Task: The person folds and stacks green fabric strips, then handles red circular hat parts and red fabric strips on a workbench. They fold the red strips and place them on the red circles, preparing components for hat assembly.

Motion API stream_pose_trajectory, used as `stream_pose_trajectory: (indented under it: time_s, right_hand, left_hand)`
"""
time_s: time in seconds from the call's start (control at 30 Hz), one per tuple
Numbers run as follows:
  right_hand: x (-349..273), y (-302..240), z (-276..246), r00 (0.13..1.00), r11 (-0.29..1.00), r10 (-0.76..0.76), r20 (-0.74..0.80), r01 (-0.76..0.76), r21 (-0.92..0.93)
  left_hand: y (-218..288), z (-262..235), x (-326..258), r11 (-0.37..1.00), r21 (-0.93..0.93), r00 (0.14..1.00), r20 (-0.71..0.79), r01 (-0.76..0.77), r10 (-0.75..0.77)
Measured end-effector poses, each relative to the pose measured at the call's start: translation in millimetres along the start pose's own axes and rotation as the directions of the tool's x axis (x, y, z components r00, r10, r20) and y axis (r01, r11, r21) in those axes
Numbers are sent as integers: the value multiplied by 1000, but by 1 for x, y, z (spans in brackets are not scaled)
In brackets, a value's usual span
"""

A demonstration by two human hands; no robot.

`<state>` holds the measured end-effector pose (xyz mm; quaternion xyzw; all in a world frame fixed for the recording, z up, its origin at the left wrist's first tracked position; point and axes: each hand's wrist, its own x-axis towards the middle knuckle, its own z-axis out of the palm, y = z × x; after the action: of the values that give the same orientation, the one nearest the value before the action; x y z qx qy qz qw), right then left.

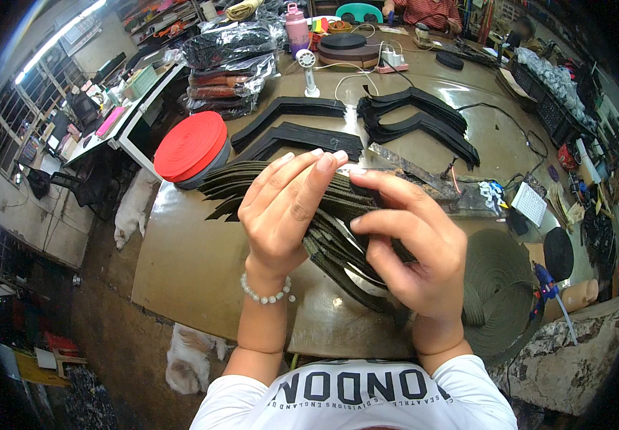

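Observation:
My left hand [281,208] is raised over a stack of olive-green webbing strips [241,175], its long fingers drawn together and their tips bunched. Anything pinched in those tips is too small or hidden to make out. Close beside it, my right hand [420,247] has its fingers curved and apart, the index fingertip almost meeting the left fingertips. No held thing shows in the right hand. The bent strips fan out below both hands, partly covered by them. To the right of my right hand lies a large olive webbing roll [499,294].
Black strip stacks [291,111] lie beyond my hands, with another pair [417,118] farther right. A red webbing roll [191,147] sits at left. A small white fan [308,72], a pink bottle [296,29] and a glue gun [547,283] stand about. Someone in a red top [427,11] is across the table.

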<state>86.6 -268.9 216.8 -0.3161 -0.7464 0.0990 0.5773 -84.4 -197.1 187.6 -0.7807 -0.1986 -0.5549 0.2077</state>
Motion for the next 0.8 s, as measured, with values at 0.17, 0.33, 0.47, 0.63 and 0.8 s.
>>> stream_pose_trajectory:
  time_s: [0.17,0.33,0.47,0.63,0.8]
  right_hand:
    - [1,-5,-2,999,1000,25,31,-25,15]
    - [0,-4,0,1000,1000,13,16,-13,23]
    - [1,4,2,996,994,-85,8,85,61]
    - [-3,4,8,998,999,-3,56,6,-54]
    - [0,10,5,993,998,4,114,4,-70]
  left_hand:
    - [1,2,-1,999,-2,995,-83,49,-49]
    - [2,0,-1,999,12,996,-86,37,-36]
    - [4,0,0,999,-2,994,-105,39,-39]
    - [4,0,0,999,33,997,-81,11,-9]
    - [3,2,-3,999,33,1000,-27,16,-15]
